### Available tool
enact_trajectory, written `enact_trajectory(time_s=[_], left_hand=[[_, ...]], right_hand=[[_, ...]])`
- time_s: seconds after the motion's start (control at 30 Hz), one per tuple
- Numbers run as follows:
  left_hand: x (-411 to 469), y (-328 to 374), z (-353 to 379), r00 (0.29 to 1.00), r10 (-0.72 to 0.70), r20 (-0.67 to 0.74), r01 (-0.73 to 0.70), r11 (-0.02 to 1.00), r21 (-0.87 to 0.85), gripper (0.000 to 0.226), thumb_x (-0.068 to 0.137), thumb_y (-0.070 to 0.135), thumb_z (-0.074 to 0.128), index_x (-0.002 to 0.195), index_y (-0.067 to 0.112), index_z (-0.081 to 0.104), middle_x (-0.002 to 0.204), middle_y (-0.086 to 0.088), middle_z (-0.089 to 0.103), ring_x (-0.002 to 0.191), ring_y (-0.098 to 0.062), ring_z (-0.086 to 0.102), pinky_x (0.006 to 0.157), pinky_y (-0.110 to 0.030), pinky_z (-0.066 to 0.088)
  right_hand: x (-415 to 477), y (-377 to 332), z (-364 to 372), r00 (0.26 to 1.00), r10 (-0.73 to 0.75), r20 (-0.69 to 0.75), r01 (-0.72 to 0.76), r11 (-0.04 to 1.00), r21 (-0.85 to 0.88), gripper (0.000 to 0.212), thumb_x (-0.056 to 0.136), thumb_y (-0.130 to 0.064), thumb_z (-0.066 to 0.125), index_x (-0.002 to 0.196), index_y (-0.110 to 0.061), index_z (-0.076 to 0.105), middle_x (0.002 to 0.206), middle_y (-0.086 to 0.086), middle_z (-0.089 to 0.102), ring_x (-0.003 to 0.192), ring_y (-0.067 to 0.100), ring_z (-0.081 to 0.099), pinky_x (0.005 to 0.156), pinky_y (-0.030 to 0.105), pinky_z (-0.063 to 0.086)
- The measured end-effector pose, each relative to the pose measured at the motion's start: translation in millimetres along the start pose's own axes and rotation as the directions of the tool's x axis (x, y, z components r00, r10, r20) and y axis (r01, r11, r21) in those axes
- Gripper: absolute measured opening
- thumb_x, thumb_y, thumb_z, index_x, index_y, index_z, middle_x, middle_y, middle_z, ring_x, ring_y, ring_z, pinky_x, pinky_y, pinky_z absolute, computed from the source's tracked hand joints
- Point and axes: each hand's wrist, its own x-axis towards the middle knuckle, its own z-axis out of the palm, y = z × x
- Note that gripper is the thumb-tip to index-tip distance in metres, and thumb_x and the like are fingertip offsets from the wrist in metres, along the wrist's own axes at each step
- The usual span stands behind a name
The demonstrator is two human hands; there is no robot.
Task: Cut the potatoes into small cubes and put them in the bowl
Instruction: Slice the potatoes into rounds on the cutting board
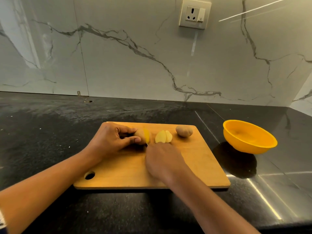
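Wooden cutting board (194,166) on black counter (50,132). Left hand (111,141) pinches the part-cut potato (145,135) between thumb and curled fingers, with the pale cut face turned to the right. Right hand (162,162) is closed over a knife (147,144). The handle is hidden under the hand, and only a sliver of blade shows, set right at the cut face. Slices (163,136) lie fanned on the board just beside the blade. One whole potato (184,130), skin on, sits near the board's far right corner. Yellow bowl (248,137) stands off the board to the right, well apart; nothing visible in it.

Judgement: slicing stage, early in the task, no cubes made yet.

Notes for doing it well:
- Tuck the holding fingertips back, knuckles toward the blade. The thumb sits close to the cutting line and is better drawn behind the fingers.
- Hold slice thickness even so the cubes match.
- The held piece is short and round-backed, so it will likely rock. Lay a flat face down for the last cuts.
- Stack the slices, cut them into sticks, then crosswise into cubes, before anything goes to the bowl.
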Motion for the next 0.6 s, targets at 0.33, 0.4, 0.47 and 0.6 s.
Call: enact_trajectory(time_s=[0.33,0.4,0.47,0.6], left_hand=[[4,-1,-1,0.995,-0.099,0.029,0.101,0.993,-0.061,0.041,0.062,0.044,0.068,0.100,0.028,0.068,0.081,0.024,0.063,0.084,0.014,0.060,0.069,-0.002,0.045],[5,-2,-2,0.989,-0.141,0.053,0.145,0.984,-0.098,0.040,0.062,0.043,0.070,0.099,0.030,0.068,0.084,0.020,0.066,0.085,0.013,0.060,0.068,-0.003,0.046],[6,-3,-3,0.980,-0.183,0.075,0.192,0.970,-0.147,0.038,0.059,0.042,0.072,0.096,0.032,0.068,0.083,0.017,0.069,0.085,0.012,0.061,0.066,-0.004,0.048],[4,-3,-2,0.974,-0.208,0.089,0.223,0.945,-0.238,0.037,0.056,0.035,0.076,0.092,0.030,0.070,0.082,0.015,0.072,0.084,0.005,0.066,0.069,-0.005,0.049]], right_hand=[[-41,8,-1,0.996,0.051,0.067,-0.050,0.999,-0.018,0.023,0.099,-0.018,0.039,0.115,-0.013,0.055,0.114,0.007,0.058,0.101,0.024,0.055,0.071,0.032,0.037],[-44,13,-1,0.996,0.076,0.044,-0.077,0.997,0.015,0.024,0.101,-0.022,0.037,0.113,-0.014,0.056,0.110,0.005,0.059,0.096,0.022,0.055,0.070,0.031,0.035],[-43,15,1,0.994,0.101,0.037,-0.103,0.993,0.059,0.025,0.102,-0.025,0.035,0.111,-0.015,0.056,0.108,0.004,0.059,0.092,0.020,0.053,0.070,0.032,0.035],[-35,22,2,0.980,0.201,0.011,-0.199,0.963,0.180,0.029,0.102,-0.032,0.033,0.108,-0.019,0.058,0.105,0.002,0.060,0.093,0.019,0.056,0.072,0.031,0.041]])
